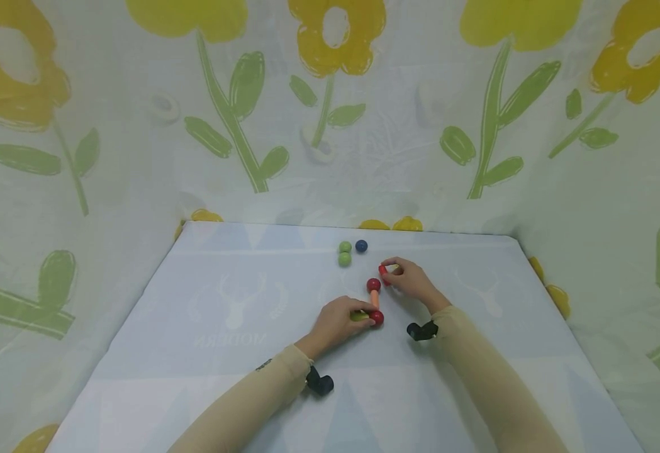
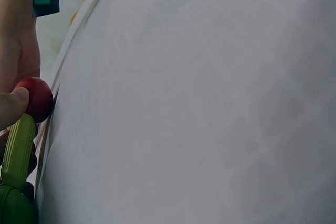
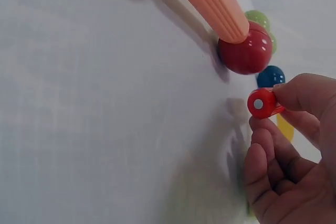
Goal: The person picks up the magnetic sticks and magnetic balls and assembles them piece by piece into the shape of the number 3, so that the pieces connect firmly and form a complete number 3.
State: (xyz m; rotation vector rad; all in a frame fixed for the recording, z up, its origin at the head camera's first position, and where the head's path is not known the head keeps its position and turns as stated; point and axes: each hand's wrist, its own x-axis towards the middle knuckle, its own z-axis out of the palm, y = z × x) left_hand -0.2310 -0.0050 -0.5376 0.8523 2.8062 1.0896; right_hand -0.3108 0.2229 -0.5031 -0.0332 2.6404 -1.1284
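My left hand (image 1: pixel 338 321) grips the nearer red ball (image 1: pixel 377 318), its thumb pressed on the ball in the left wrist view. A ribbed light-green rod (image 2: pixel 19 148) runs from that ball under the hand to a darker green ball (image 2: pixel 16 205), which the hand hides in the head view. An orange rod (image 1: pixel 375 300) links the nearer red ball to a farther red ball (image 1: pixel 373 285). Just right of the farther ball, my right hand (image 1: pixel 411 281) pinches a short red rod (image 3: pixel 262 103) between thumb and fingertips. Its round, silvery end faces the right wrist camera.
Beyond the hands, two light-green balls (image 1: pixel 345 253) and a dark blue ball (image 1: pixel 361 246) lie on the pale table (image 1: pixel 284 264). A flower-printed curtain (image 1: pixel 386 157) rises behind the table's back edge and along both sides.
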